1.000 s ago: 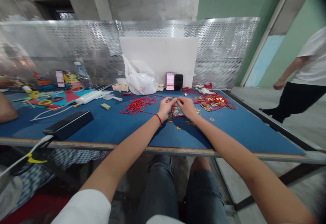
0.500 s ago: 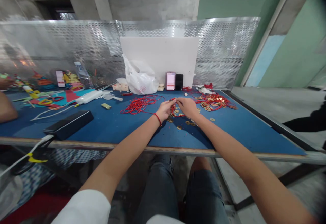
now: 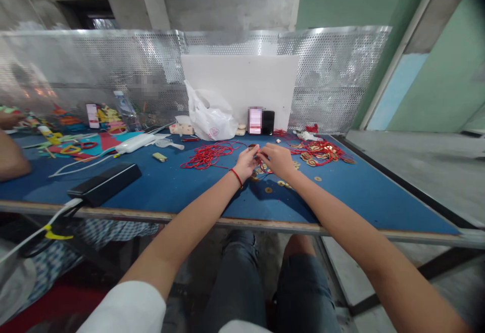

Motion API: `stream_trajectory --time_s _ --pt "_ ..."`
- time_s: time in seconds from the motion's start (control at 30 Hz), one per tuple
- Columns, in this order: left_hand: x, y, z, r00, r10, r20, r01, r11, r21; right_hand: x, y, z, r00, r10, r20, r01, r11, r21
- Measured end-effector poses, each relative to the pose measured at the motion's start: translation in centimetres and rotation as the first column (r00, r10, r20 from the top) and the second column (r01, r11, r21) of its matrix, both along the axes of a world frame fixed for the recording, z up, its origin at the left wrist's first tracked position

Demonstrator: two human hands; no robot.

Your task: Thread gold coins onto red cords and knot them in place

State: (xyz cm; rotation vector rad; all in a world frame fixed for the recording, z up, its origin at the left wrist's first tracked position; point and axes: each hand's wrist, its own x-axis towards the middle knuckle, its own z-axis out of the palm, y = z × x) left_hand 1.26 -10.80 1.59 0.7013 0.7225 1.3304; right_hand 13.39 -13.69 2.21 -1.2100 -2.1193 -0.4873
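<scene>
Currently, left hand [image 3: 246, 163] and right hand [image 3: 280, 161] pinch a red strand [image 3: 259, 154]; whether it's threaded, too small to tell. Judged partway: corded coins [image 3: 317, 152] heaped at right, loose coins [image 3: 269, 190] near the hands and red cord bundle [image 3: 206, 155] unjoined.

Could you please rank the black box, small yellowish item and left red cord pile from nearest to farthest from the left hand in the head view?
1. Red cord pile: just left
2. Yellowish item: farther left
3. Black box: farthest left
</scene>
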Motion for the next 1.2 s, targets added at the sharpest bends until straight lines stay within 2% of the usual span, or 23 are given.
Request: stream_trajectory --time_s 0.1,0.2,0.33,0.43,0.5,0.57,0.63,0.73,0.87,0.97,1.03,1.13,1.2 --pt "0.0 0.1 -0.1 0.999 -0.012 -0.034 0.013 1.0 0.025 0.0 0.0 -0.1 0.999 0.022 0.04 -0.022 1.0 -0.005" --pt "0.0 0.1 -0.1 0.998 0.002 -0.059 0.001 0.999 0.041 0.0 -0.1 0.0 1.0 0.013 0.0 -0.013 1.0 -0.014" --pt "0.0 0.1 0.0 0.998 -0.005 -0.061 0.008 0.999 0.05 0.0 0.1 0.1 0.961 -0.023 -0.276 0.015 0.999 -0.032" --pt "0.1 0.0 0.1 0.997 -0.035 -0.064 0.039 0.997 0.061 0.2 1.1 -0.2 0.876 -0.065 -0.479 -0.023 0.984 -0.177" --pt "0.2 -0.1 0.1 0.996 -0.041 -0.082 0.047 0.997 0.068 0.4 2.0 -0.7 0.821 -0.04 -0.569 -0.155 0.944 -0.29" --pt "0.3 -0.2 0.0 0.993 -0.023 -0.117 0.032 0.997 0.077 0.5 2.8 -1.1 0.742 -0.001 -0.671 -0.316 0.882 -0.351" --pt "0.4 -0.2 0.0 0.987 0.019 -0.162 -0.001 0.994 0.111 0.6 3.1 -1.3 0.643 -0.011 -0.766 -0.412 0.838 -0.358" --pt "0.5 -0.3 -0.2 0.965 0.098 -0.243 -0.047 0.978 0.204 0.7 3.0 -1.2 0.533 -0.072 -0.843 -0.442 0.826 -0.35" --pt "0.5 -0.1 -0.3 0.936 0.172 -0.308 -0.085 0.957 0.278 0.7 2.6 -0.7 0.443 -0.141 -0.885 -0.472 0.803 -0.364" --pt "0.5 0.0 -0.3 0.939 0.151 -0.308 -0.063 0.958 0.28 0.7 2.4 -0.3 0.395 -0.173 -0.903 -0.507 0.778 -0.37" --pt "0.5 0.0 -0.3 0.948 0.128 -0.292 -0.045 0.96 0.277 0.6 2.2 0.0 0.316 -0.222 -0.923 -0.592 0.714 -0.374" --pt "0.5 0.1 -0.3 0.953 0.12 -0.279 -0.04 0.96 0.277 0.7 1.8 0.6 0.191 -0.348 -0.918 -0.744 0.559 -0.367" --pt "0.5 0.1 -0.4 0.949 0.113 -0.295 -0.028 0.96 0.278 0.9 1.6 0.9 0.182 -0.428 -0.886 -0.78 0.486 -0.395"
